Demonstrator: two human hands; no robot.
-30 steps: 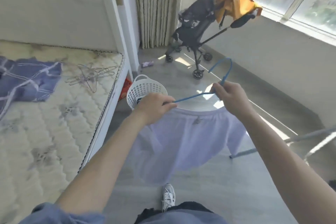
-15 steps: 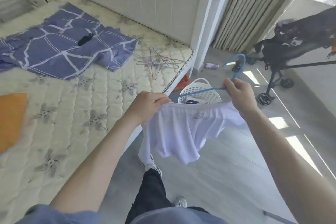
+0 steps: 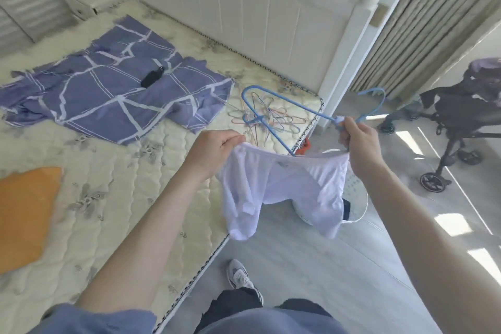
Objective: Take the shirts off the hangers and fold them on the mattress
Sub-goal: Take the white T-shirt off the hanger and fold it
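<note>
A small white shirt (image 3: 282, 190) hangs in the air beside the mattress (image 3: 103, 198) edge. My left hand (image 3: 214, 152) pinches its left collar. My right hand (image 3: 357, 141) grips the neck of a blue hanger (image 3: 273, 106) and also touches the shirt's right collar. The hanger's left arm sticks up and out of the shirt; its other end still pokes into the collar. A pile of empty wire hangers (image 3: 268, 116) lies on the mattress corner behind.
A purple patterned shirt (image 3: 108, 97) with a black object on it is spread on the mattress, an orange cloth (image 3: 24, 211) at the left. A white laundry basket (image 3: 355, 198) stands on the floor behind the shirt, a black stroller (image 3: 447, 122) to the right.
The view has swung left toward the bed. The hanger has tilted, and its left arm has come out of the white shirt's collar. Both hands stayed closed on shirt and hanger.
</note>
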